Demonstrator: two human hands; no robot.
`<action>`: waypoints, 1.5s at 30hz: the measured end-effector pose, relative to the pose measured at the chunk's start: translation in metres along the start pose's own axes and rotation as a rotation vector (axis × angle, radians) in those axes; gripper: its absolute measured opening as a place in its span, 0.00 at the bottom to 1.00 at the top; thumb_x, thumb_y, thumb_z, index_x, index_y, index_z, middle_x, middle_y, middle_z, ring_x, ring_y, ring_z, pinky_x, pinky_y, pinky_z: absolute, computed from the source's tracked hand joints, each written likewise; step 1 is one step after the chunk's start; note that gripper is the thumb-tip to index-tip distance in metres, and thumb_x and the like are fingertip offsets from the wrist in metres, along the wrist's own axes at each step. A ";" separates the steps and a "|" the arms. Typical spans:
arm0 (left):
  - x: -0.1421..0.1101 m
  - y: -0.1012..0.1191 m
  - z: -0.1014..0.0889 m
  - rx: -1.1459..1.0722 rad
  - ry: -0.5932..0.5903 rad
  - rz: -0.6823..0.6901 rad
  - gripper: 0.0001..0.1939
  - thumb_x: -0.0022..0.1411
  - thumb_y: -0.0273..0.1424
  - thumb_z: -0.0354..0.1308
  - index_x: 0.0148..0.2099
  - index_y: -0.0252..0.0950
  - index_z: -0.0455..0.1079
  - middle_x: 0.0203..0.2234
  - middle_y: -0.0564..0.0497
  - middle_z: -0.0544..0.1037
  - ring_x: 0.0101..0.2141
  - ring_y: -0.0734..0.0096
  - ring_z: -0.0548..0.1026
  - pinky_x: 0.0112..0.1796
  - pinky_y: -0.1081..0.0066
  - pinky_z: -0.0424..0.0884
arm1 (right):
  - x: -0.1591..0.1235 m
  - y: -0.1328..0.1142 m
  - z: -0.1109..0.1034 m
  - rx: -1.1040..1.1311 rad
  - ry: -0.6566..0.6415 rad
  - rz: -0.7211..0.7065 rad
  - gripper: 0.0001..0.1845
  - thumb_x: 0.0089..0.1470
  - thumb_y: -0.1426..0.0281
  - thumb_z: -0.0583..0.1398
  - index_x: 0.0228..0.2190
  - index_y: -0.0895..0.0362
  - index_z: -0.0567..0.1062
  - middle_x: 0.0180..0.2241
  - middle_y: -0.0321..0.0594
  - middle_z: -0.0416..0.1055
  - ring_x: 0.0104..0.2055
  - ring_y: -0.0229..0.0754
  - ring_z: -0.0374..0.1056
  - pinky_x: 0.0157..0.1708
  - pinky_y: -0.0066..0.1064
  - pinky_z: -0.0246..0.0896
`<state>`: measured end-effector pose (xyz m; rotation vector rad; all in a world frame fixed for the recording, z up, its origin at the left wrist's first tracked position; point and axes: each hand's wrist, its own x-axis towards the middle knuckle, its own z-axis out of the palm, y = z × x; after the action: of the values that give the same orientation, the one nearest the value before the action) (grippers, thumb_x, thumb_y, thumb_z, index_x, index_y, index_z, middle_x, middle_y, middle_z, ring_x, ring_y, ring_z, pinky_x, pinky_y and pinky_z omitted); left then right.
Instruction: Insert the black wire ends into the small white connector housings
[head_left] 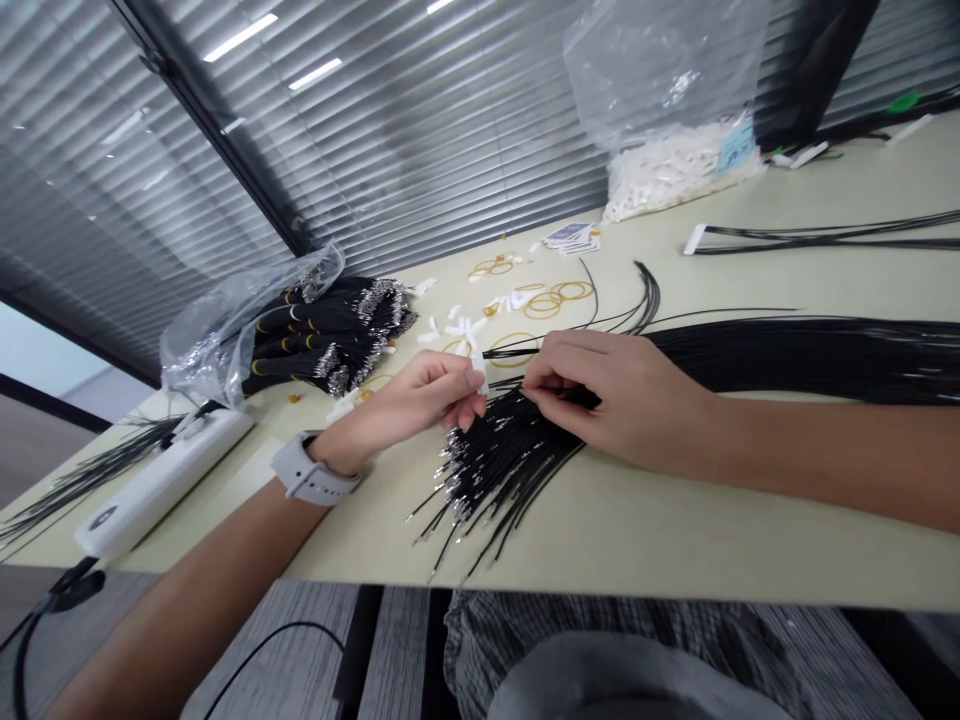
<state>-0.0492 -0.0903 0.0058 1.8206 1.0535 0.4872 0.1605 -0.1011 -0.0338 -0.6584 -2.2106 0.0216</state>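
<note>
Between the thumb and fingers of my left hand (pixel 435 392) is a small white plastic connector housing (pixel 478 370). A few black wires (pixel 511 350) run from it toward my right hand. My right hand (pixel 619 395) is closed in a pinch, with a thin black wire at its fingertips; the exact grip is partly hidden. Beneath both hands lies a thick bundle of black wires (pixel 517 450), its silvery crimped ends fanned out toward the left. The bundle's long part (pixel 810 355) stretches off to the right.
Tied black wire bundles (pixel 300 345) lie in a clear bag at back left, near a white power strip (pixel 165 485). Yellow rubber bands (pixel 555 300) and loose white housings are scattered behind my hands. A bag of white connectors (pixel 675 165) stands against the blinds.
</note>
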 end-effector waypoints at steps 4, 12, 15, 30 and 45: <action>0.000 0.002 0.003 0.038 -0.035 0.024 0.16 0.62 0.35 0.48 0.27 0.30 0.67 0.18 0.53 0.69 0.18 0.84 0.65 0.19 0.83 0.60 | 0.001 0.001 0.002 0.006 -0.004 -0.033 0.06 0.53 0.76 0.52 0.27 0.60 0.66 0.26 0.37 0.65 0.28 0.33 0.58 0.28 0.26 0.54; 0.002 0.001 0.004 0.096 -0.018 0.037 0.16 0.62 0.35 0.48 0.27 0.30 0.66 0.18 0.52 0.70 0.19 0.83 0.66 0.21 0.82 0.63 | 0.002 0.000 0.001 -0.027 -0.021 -0.006 0.03 0.52 0.75 0.53 0.29 0.60 0.67 0.27 0.38 0.65 0.29 0.35 0.60 0.29 0.26 0.54; 0.003 0.002 0.001 0.145 0.031 0.024 0.16 0.60 0.35 0.48 0.26 0.30 0.65 0.17 0.52 0.69 0.18 0.82 0.66 0.21 0.80 0.63 | 0.003 0.005 -0.006 -0.121 -0.048 -0.013 0.10 0.50 0.68 0.57 0.34 0.60 0.67 0.31 0.41 0.66 0.33 0.38 0.62 0.30 0.28 0.55; 0.006 -0.001 -0.005 0.124 0.063 -0.011 0.16 0.61 0.35 0.48 0.26 0.30 0.65 0.17 0.52 0.69 0.19 0.83 0.66 0.20 0.81 0.61 | 0.020 0.019 -0.043 0.133 -0.625 0.137 0.05 0.47 0.76 0.58 0.25 0.54 0.73 0.26 0.32 0.68 0.27 0.33 0.63 0.27 0.25 0.56; -0.002 0.006 0.008 0.047 -0.021 -0.004 0.15 0.61 0.33 0.48 0.27 0.29 0.67 0.17 0.53 0.70 0.18 0.83 0.67 0.21 0.82 0.63 | 0.009 0.000 -0.015 0.060 -0.104 0.080 0.05 0.53 0.75 0.55 0.27 0.60 0.69 0.26 0.34 0.65 0.28 0.31 0.58 0.30 0.24 0.52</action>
<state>-0.0413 -0.0974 0.0075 1.8608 1.0624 0.4430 0.1664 -0.0999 -0.0176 -0.7268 -2.2725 0.1661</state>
